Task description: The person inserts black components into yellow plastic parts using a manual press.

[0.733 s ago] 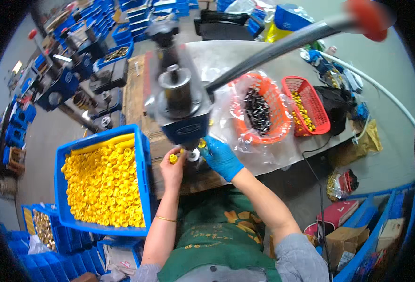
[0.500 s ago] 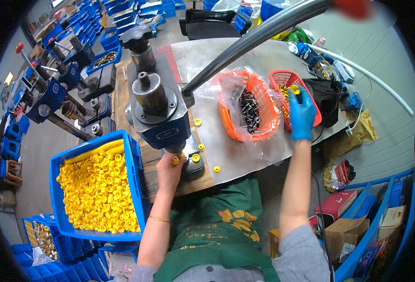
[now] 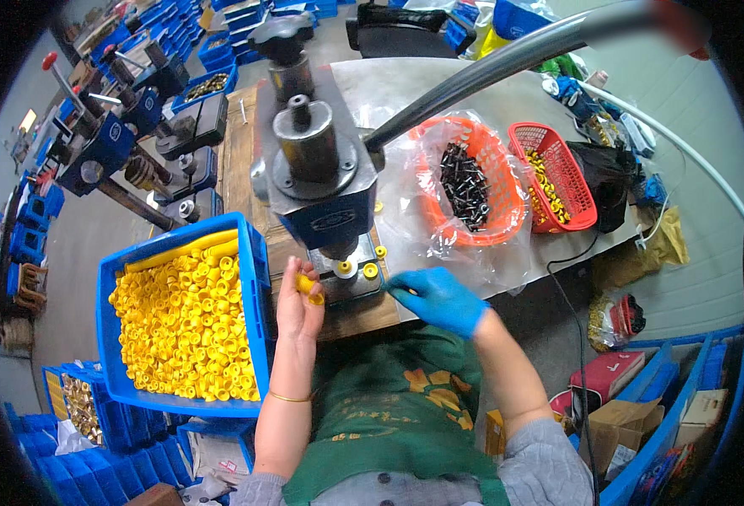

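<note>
Where the view is nearest, a green apron (image 3: 363, 455) carries orange-yellow shapes and yellow lettering too small to read. Beyond it, the left hand (image 3: 296, 310), bare, has its grip curled around a ridged yellow piece (image 3: 309, 289), just left of the press (image 3: 325, 198). The right hand (image 3: 449, 305), in a blue glove, reaches toward the right corner of the press base (image 3: 359, 287), fingers bunched; whether its grip pinches anything, I cannot tell.

Half a second ago that glove was over the red basket with a yellow piece, while the left hand sat right under the press head; the glove has come back to the base and the left hand has drawn clear, palm showing. A yellow cap on a white ring (image 3: 345, 267) now shows beneath the head, with a loose yellow cap (image 3: 370, 271) beside it.

To the left stands a blue tub (image 3: 258, 270) full of yellow caps (image 3: 188, 329). The press has a pale oval label (image 3: 333, 220) on its blue front. Farther right on the counter (image 3: 380, 80) are an orange basket (image 3: 511, 181) of black pieces (image 3: 464, 187) and the red basket (image 3: 580, 198), holding yellow pieces (image 3: 549, 190). A black chair (image 3: 405, 32) stands behind.
</note>
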### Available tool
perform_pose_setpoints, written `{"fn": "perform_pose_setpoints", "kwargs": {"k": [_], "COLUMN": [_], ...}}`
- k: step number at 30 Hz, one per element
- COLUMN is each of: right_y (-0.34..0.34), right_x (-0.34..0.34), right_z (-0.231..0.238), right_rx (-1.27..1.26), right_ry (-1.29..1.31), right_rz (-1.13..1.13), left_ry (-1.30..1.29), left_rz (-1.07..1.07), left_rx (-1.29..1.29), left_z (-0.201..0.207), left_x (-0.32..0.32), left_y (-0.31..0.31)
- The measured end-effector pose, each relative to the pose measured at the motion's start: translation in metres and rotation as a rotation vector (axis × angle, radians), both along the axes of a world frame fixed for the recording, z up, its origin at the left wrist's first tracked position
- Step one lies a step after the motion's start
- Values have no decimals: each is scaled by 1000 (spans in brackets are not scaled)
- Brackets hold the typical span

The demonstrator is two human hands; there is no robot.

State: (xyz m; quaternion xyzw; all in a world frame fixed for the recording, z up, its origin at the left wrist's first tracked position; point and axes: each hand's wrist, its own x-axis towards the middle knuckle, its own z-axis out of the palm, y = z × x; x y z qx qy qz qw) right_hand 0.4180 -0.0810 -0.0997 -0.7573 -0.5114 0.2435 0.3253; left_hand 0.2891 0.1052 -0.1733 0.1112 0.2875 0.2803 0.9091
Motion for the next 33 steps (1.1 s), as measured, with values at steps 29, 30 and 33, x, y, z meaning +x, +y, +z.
{"fn": "perform_pose_setpoints", "kwargs": {"k": [29, 30, 33], "right_y": [4, 14, 20], "right_x": [148, 110, 11], "right_z": [-19, 8, 37], "right_rx": [141, 407, 556], "right_ry": [-430, -261, 442], "right_rz": [-655, -699, -488], "left_ry": [-133, -115, -90], "left_rz": [-152, -122, -123], "left_rx": [-6, 14, -28], "left_z": [16, 15, 9], "left_x": [-27, -32, -31], "left_y": [-20, -20, -21]}}
